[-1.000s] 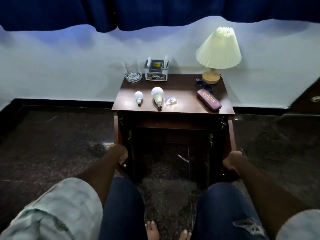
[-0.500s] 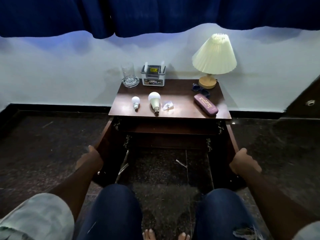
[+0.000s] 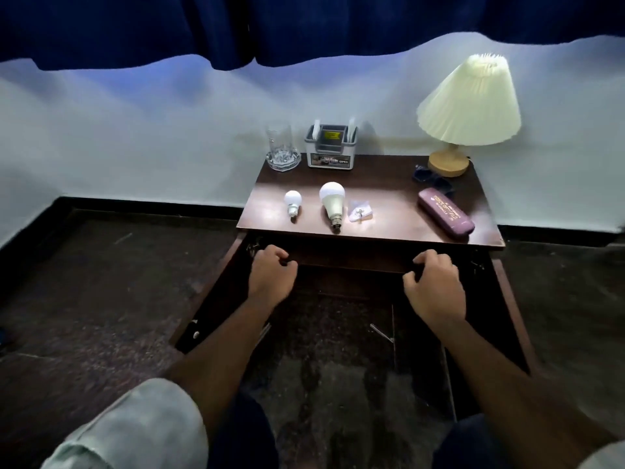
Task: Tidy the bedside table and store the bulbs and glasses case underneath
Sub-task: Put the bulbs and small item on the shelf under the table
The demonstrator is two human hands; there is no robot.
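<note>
On the dark wooden bedside table [image 3: 389, 198] lie a small white bulb [image 3: 292, 202], a larger white bulb [image 3: 332, 202] and a purple glasses case [image 3: 445, 216] near the right front edge. Below the top, both cupboard doors stand swung open, the left door [image 3: 216, 292] and the right door [image 3: 507, 306]. My left hand [image 3: 270, 279] hovers in front of the rail under the top, curled into a loose fist with nothing in it. My right hand [image 3: 434, 289] is level with it to the right, fingers bent and thumb apart, also holding nothing.
A small clear bag [image 3: 360, 211] lies beside the large bulb. At the back stand a glass in a glass dish [image 3: 282, 150], a grey organiser box [image 3: 331, 147] and a pleated lamp [image 3: 468, 103], with dark glasses [image 3: 433, 179] near its base. My knees are at the bottom.
Both hands pulled the two doors outward, then let go and rose inward to the rail under the tabletop. The view has moved closer to the table.
</note>
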